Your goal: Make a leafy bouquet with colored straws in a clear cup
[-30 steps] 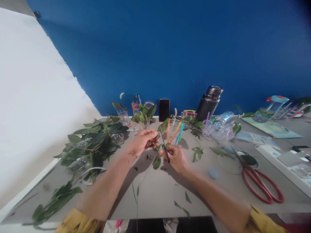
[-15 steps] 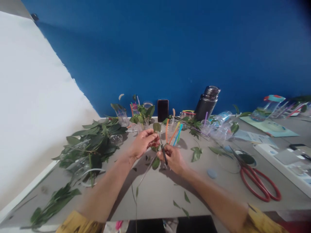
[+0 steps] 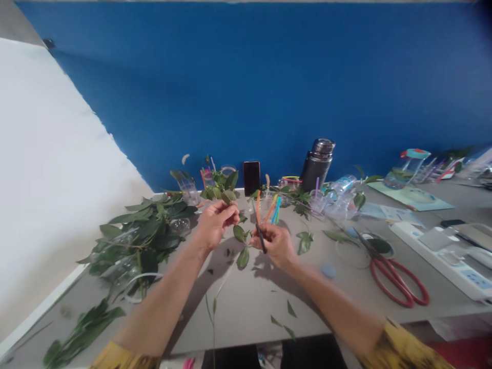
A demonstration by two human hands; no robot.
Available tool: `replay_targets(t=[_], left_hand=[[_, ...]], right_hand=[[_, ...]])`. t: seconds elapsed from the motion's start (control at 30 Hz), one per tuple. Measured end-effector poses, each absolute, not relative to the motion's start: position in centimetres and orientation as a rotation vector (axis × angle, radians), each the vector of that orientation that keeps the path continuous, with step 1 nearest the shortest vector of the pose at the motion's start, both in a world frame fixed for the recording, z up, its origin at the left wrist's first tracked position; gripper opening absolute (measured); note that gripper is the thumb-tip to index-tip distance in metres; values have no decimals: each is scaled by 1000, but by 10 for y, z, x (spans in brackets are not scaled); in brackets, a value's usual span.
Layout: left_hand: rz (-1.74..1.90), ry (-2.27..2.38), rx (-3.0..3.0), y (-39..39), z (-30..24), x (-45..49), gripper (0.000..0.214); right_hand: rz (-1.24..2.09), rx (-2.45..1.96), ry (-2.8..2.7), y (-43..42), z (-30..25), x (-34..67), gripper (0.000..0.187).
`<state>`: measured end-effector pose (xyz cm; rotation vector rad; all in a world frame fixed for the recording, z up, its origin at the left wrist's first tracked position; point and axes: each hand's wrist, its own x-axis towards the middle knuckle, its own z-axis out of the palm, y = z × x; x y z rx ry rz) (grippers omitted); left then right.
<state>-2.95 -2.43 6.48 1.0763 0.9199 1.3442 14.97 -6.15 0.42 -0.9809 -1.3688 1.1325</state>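
One dark-handled tool [image 3: 261, 239] pointed away, kinda leftish, right fingers [image 3: 272, 233] gripped its near end, leaf [image 3: 228, 196] stuck out beyond the pinching left fingers [image 3: 229, 211]

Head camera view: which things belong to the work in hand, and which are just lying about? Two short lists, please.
Work in hand, apparently:
leaf in the left hand
dark-handled scissors in the right hand
leaf scraps on the table

Just lying about, apparently:
red-handled scissors
phone
dark flask
white power strip
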Motion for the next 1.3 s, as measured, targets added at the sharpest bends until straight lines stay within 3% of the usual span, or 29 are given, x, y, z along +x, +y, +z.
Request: replay_targets(t=[0.13, 0.33, 0.77, 1.0, 1.17, 1.3], left_hand=[[1309, 871, 1149, -29, 74, -22, 40], [1311, 901, 1369, -23, 91, -2, 37], [1319, 903, 1412, 9, 82, 42, 29], [1263, 812, 1383, 4, 86, 43, 40], [1261, 769, 1280, 6, 87, 42, 64], [1173, 738, 1230, 7, 85, 40, 52]], right_hand=[[963, -954, -1297, -58, 22, 171, 30], [772, -960, -1144, -42, 35, 201, 33], [717, -1076, -1124, -25, 31, 211, 34], [771, -1092, -1101, -28, 34, 211, 40], [793, -1073, -1101, -29, 36, 211, 39], [803, -1064, -1086, -29, 37, 211, 36]])
